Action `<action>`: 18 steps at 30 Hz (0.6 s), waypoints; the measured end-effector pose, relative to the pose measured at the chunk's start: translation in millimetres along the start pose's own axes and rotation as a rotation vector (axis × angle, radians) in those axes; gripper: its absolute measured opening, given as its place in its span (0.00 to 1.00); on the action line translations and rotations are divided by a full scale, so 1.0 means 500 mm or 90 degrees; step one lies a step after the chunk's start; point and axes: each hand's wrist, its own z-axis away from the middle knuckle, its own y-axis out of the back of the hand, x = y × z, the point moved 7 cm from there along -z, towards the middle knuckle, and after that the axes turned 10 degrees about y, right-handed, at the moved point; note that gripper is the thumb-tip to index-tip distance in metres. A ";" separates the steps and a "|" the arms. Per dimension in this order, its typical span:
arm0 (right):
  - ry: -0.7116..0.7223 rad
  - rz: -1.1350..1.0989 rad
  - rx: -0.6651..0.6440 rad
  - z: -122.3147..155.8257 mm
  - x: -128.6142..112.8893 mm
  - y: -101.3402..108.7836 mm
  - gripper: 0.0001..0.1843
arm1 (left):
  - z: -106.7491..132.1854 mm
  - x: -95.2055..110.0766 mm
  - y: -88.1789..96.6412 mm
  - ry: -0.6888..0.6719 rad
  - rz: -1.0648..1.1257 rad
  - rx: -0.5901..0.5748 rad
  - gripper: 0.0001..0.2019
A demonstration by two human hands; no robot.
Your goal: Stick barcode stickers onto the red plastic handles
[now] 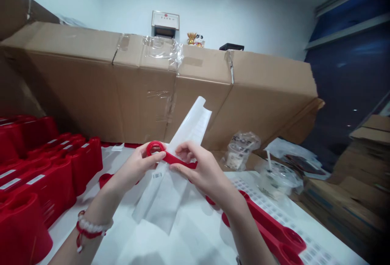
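My left hand is closed on a flat red piece with a ring-shaped end, with the thumb pressed just beside the ring. My right hand pinches the same red piece near its other end, between thumb and fingers. A long white sheet or sleeve, partly rolled, crosses the red piece between my hands and reaches up and down past them. On it sits a small barcode. Whether the sheet is paper or plastic I cannot tell. My fingers hide part of the red piece.
Rows of red pieces with white labels stand at left. More long red pieces lie at right on a sheet of barcode labels. A plastic-wrapped cup and bag sit behind. Large cardboard walls the table.
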 end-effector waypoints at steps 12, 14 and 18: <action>-0.206 -0.168 0.050 0.009 0.054 -0.009 0.31 | 0.015 0.038 0.045 -0.102 0.237 0.094 0.11; -0.221 -0.237 0.029 0.006 0.053 -0.020 0.25 | 0.018 0.040 0.044 -0.100 0.252 0.090 0.11; -0.183 -0.354 0.063 -0.008 0.051 -0.030 0.24 | 0.026 0.045 0.040 -0.089 0.258 0.077 0.12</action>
